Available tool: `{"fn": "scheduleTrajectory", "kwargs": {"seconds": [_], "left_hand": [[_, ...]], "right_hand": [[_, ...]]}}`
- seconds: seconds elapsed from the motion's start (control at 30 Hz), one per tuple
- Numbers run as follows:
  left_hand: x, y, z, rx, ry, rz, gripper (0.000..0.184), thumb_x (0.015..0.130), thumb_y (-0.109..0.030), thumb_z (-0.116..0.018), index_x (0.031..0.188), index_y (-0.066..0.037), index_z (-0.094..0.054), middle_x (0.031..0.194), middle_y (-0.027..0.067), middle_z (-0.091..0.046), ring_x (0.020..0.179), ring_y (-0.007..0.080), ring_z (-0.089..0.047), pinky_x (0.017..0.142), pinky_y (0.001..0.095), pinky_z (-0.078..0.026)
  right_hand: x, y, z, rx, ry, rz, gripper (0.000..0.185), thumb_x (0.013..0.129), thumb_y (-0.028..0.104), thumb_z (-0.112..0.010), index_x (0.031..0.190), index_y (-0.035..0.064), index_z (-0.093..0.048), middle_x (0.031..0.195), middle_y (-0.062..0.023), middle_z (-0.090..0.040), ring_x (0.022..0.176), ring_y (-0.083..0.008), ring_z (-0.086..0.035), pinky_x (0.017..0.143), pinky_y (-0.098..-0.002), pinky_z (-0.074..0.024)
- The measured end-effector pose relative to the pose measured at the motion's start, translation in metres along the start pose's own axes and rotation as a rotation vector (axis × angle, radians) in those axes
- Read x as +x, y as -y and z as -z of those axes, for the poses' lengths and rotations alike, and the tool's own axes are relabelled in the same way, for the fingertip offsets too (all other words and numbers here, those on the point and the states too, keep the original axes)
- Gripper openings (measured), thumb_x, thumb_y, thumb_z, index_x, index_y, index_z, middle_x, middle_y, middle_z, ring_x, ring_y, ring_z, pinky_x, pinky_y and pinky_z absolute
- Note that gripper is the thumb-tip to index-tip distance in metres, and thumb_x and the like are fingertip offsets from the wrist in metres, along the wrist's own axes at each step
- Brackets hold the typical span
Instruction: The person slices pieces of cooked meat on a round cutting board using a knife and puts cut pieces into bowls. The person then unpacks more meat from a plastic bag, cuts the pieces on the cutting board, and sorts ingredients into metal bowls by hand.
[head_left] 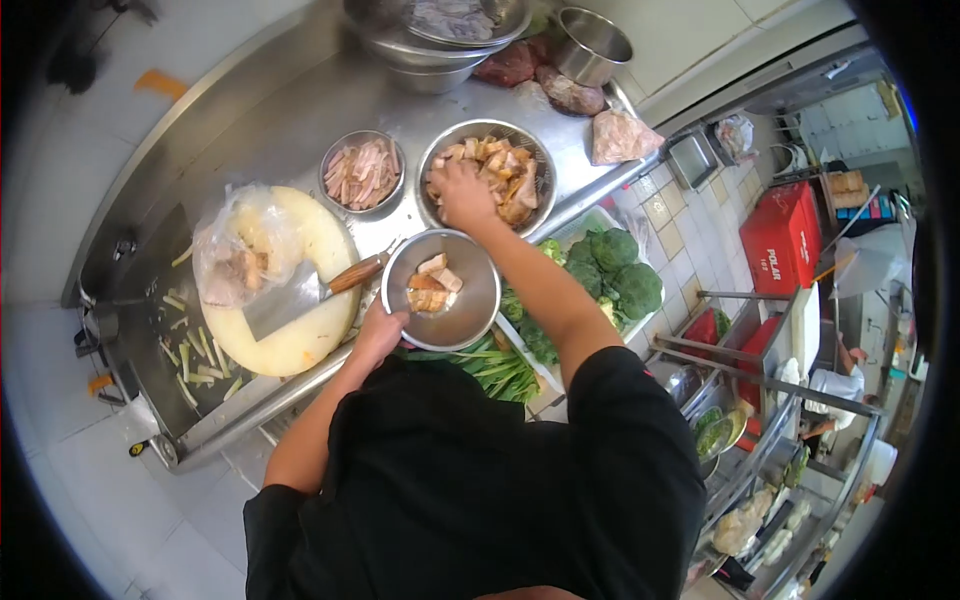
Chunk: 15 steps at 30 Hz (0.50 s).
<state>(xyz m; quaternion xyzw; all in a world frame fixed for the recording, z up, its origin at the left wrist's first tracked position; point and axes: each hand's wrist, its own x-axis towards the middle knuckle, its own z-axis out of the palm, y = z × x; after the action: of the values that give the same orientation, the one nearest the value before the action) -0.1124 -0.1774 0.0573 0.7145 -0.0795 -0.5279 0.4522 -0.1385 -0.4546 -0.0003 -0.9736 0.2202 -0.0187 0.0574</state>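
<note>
The small bowl (478, 292), with a few pieces of cooked-looking meat (428, 300) in it, is held at its left side by the left hand (376, 332), the fingers being clasped on the rim. Just beyond it, the large bowl (546, 172) is set on the metal counter (280, 125) and is filled with meat chunks (516, 188). The right hand (463, 195) is lowered among these chunks; whether a piece is grasped by its fingers cannot be told. To the left of the large bowl, pale strips (360, 170) are contained in a third bowl (389, 199). A cleaver (298, 298) is laid across the round cutting board (270, 348), beside a clear plastic bag (225, 245). Broccoli (632, 290) is piled in a tray near the right forearm.
</note>
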Motion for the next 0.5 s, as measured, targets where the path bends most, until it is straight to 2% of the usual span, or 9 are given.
{"fn": "scheduleTrajectory", "kwargs": {"seconds": [0.03,0.07,0.13,0.17,0.27,0.3,0.4,0.5], "left_hand": [[0.000,-0.002,0.003,-0.002,0.031,0.059,0.063,0.085,-0.001,-0.055,0.147,0.001,-0.042,0.113,0.0209,-0.068,0.078,0.0290,-0.074,0.054,0.0365,-0.064],[-0.002,-0.001,0.002,-0.028,0.014,0.033,0.061,0.084,0.000,-0.056,0.143,0.003,-0.045,0.112,0.0205,-0.068,0.078,0.0291,-0.073,0.054,0.0367,-0.064],[-0.009,-0.003,0.000,-0.078,-0.025,-0.014,0.055,0.082,0.002,-0.058,0.137,0.006,-0.050,0.109,0.0198,-0.068,0.079,0.0294,-0.073,0.054,0.0370,-0.063],[-0.012,-0.007,-0.001,-0.055,-0.048,-0.010,0.055,0.082,0.003,-0.058,0.136,0.006,-0.051,0.110,0.0193,-0.068,0.085,0.0292,-0.072,0.055,0.0372,-0.064],[-0.010,-0.008,0.003,-0.098,-0.010,0.006,0.055,0.083,0.003,-0.058,0.137,0.005,-0.050,0.112,0.0191,-0.068,0.089,0.0293,-0.072,0.058,0.0380,-0.065],[-0.011,-0.009,0.002,-0.105,-0.010,-0.004,0.056,0.083,0.003,-0.058,0.138,0.005,-0.050,0.113,0.0190,-0.067,0.089,0.0293,-0.072,0.059,0.0383,-0.065],[-0.010,-0.019,0.001,-0.108,-0.019,-0.019,0.057,0.083,0.004,-0.057,0.140,0.004,-0.049,0.115,0.0185,-0.066,0.089,0.0290,-0.072,0.061,0.0389,-0.066],[-0.004,-0.024,-0.002,-0.096,-0.015,-0.001,0.058,0.084,0.004,-0.056,0.141,0.004,-0.048,0.116,0.0178,-0.066,0.090,0.0283,-0.071,0.062,0.0393,-0.067]], "right_hand": [[0.004,0.000,0.000,0.081,0.004,-0.008,0.048,0.080,0.015,-0.072,0.128,0.0181,-0.062,0.134,-0.0159,-0.056,0.132,-0.0371,-0.052,0.101,-0.0561,-0.0501],[0.004,-0.002,-0.001,0.164,0.012,-0.013,0.045,0.080,0.014,-0.071,0.124,0.0172,-0.064,0.133,-0.0165,-0.056,0.131,-0.0375,-0.052,0.101,-0.0535,-0.0512],[0.000,-0.013,0.000,0.285,-0.100,0.000,0.040,0.078,0.014,-0.073,0.118,0.0145,-0.067,0.128,-0.0176,-0.059,0.125,-0.0376,-0.056,0.099,-0.0503,-0.0526],[0.001,-0.019,0.002,0.346,-0.160,0.009,0.038,0.077,0.014,-0.073,0.115,0.0132,-0.069,0.126,-0.0181,-0.061,0.123,-0.0377,-0.058,0.098,-0.0487,-0.0532],[0.004,-0.043,0.023,0.624,-0.257,-0.139,0.038,0.073,0.015,-0.077,0.110,0.0109,-0.071,0.118,-0.0201,-0.065,0.114,-0.0395,-0.063,0.097,-0.0471,-0.0530],[0.003,-0.055,0.030,0.653,-0.379,-0.113,0.036,0.071,0.013,-0.079,0.105,0.0071,-0.071,0.106,-0.0175,-0.070,0.101,-0.0334,-0.069,0.091,-0.0425,-0.0557],[-0.011,-0.063,0.092,1.124,-0.256,-0.417,0.035,0.074,0.008,-0.076,0.108,0.0051,-0.069,0.101,-0.0116,-0.070,0.091,-0.0233,-0.071,0.081,-0.0360,-0.0583],[-0.031,-0.059,0.113,1.591,-0.302,-0.312,0.036,0.076,0.004,-0.073,0.111,0.0048,-0.066,0.098,-0.0065,-0.068,0.083,-0.0161,-0.069,0.072,-0.0310,-0.0590]]}}
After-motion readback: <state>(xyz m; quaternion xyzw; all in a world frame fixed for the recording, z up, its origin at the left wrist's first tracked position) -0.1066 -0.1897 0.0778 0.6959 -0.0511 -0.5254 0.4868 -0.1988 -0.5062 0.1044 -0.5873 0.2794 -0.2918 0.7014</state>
